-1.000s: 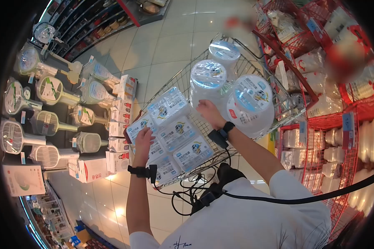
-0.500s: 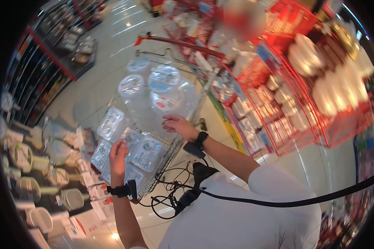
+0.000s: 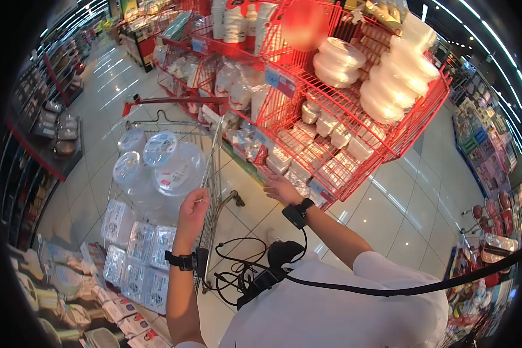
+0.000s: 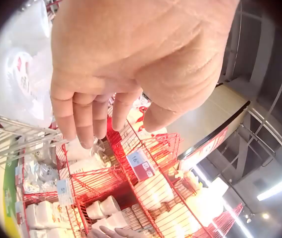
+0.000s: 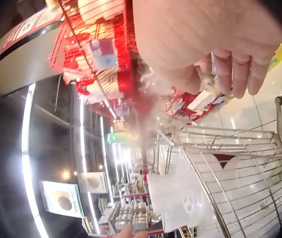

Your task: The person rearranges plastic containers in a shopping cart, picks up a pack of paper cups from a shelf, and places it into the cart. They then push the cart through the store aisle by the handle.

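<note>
My left hand (image 3: 192, 213) hangs over the near side of the wire shopping cart (image 3: 213, 168), its fingers loosely bent and holding nothing. Beyond the cart's side, my right hand (image 3: 283, 190) reaches toward the lower part of a red wire rack (image 3: 336, 185), also with nothing in it. Relaxed fingers show in both wrist views. Inside the cart are several wrapped packs of clear boxes (image 3: 140, 240) and large stacks of round clear containers (image 3: 181, 168) with printed lids.
The rack carries white bowls (image 3: 336, 61), foil-like trays (image 3: 327, 130) and price tags (image 3: 279, 81). At lower left stand racket-shaped goods (image 3: 69, 278) beside small boxes. A black cable (image 3: 388, 287) runs across my white shirt. Tiled floor (image 3: 383, 214) lies to the right.
My view has swung right toward the red rack, so the cart appears farther left. The right hand has gone from above the cart to beside the rack; the left hand no longer overlaps the box packs.
</note>
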Motion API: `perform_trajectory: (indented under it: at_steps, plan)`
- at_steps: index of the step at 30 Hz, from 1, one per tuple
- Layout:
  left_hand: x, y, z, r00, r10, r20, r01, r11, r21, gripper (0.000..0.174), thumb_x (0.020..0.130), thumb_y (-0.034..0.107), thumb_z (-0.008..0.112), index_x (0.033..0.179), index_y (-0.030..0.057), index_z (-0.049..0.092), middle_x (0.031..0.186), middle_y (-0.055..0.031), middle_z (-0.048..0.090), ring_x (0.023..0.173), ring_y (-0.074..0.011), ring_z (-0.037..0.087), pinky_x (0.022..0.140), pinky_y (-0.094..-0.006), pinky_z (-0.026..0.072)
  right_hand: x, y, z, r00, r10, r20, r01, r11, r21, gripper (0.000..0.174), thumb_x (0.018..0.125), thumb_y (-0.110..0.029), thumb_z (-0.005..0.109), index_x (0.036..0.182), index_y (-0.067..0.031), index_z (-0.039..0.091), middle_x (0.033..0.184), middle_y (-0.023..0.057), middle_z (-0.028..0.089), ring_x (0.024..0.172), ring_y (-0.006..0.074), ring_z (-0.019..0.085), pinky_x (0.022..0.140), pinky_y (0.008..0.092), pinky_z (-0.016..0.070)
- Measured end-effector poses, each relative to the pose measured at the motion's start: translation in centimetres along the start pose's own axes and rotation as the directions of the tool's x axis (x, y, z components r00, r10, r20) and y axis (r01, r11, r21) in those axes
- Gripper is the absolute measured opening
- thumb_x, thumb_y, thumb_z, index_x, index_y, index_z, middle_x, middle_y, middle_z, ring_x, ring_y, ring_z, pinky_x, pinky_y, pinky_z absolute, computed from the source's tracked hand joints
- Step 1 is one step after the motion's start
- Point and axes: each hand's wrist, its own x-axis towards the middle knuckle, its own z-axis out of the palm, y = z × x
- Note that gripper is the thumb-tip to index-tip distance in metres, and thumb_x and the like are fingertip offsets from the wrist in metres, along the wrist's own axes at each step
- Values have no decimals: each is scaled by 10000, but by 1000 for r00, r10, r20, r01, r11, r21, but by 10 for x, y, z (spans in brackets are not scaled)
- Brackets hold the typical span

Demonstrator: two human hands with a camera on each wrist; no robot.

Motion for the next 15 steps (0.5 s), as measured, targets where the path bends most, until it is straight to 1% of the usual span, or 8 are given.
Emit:
perform_trajectory:
  at_steps: [4, 6, 7, 9, 10, 13, 14, 15]
  plan:
    - [31, -22, 25, 998, 15, 62, -14, 1000, -18, 282, 898, 130, 570, 1147, -2, 566, 985, -30, 604, 864, -99, 554, 804, -245, 448, 51, 63, -98, 977, 214, -10, -194, 904, 380, 365, 843, -194, 607, 1168, -48, 527, 1070, 112, 610, 936, 261, 610, 786, 395, 499]
    - [51, -40, 41, 995, 22, 96, -29, 996, 80, 285, 891, 141, 580, 1138, 0, 567, 971, -37, 603, 854, -104, 553, 789, -245, 449, 80, 102, -154, 988, -117, 102, 142, 945, -293, 346, 850, -197, 593, 1161, -77, 500, 1124, 107, 545, 1017, 257, 559, 840, 387, 478]
    - [62, -50, 49, 996, 12, 90, -18, 997, 71, 285, 891, 141, 580, 1138, 0, 567, 971, -37, 603, 854, -104, 553, 789, -245, 449, 81, 96, -164, 989, -103, 102, 130, 945, -302, 346, 850, -197, 593, 1161, -77, 500, 1124, 107, 545, 1017, 257, 559, 840, 387, 478]
    - [82, -76, 69, 990, -45, 135, 41, 999, 32, 290, 884, 158, 591, 1126, 0, 567, 925, -33, 595, 823, -104, 548, 760, -243, 450, 84, 92, -185, 889, -51, 454, 455, 191, -870, 249, 820, -158, 590, 1052, -85, 538, 1063, 100, 563, 982, 274, 574, 826, 384, 487]
    - [93, -90, 78, 990, -62, 129, 60, 998, 23, 290, 884, 158, 591, 1126, 0, 567, 925, -33, 595, 823, -104, 548, 760, -243, 450, 91, 95, -190, 891, -30, 453, 450, 194, -872, 249, 820, -158, 590, 1052, -85, 538, 1063, 100, 563, 982, 274, 574, 826, 384, 487]
    - [126, -134, 105, 984, -45, 172, 37, 998, 50, 294, 882, 177, 598, 1117, 2, 568, 882, -17, 580, 793, -104, 541, 743, -244, 447, 128, 157, -241, 853, -237, 465, 464, 753, -467, 259, 816, -174, 605, 1049, -78, 545, 980, 105, 592, 949, 302, 599, 835, 392, 491]
    - [137, -148, 114, 971, -148, 185, 142, 989, 46, 300, 880, 186, 603, 1117, 6, 568, 873, -17, 576, 780, -106, 539, 731, -248, 451, 132, 160, -243, 864, -209, 459, 436, 766, -472, 259, 816, -174, 605, 1049, -78, 545, 980, 105, 592, 949, 302, 599, 835, 392, 491]
    - [147, -165, 124, 945, -258, 199, 255, 966, 41, 305, 877, 194, 607, 1118, 10, 568, 865, -16, 571, 767, -109, 537, 719, -251, 455, 133, 154, -234, 972, -61, 225, 138, 929, -344, 281, 838, -210, 596, 1070, -65, 534, 1022, 113, 582, 989, 302, 580, 856, 408, 481]
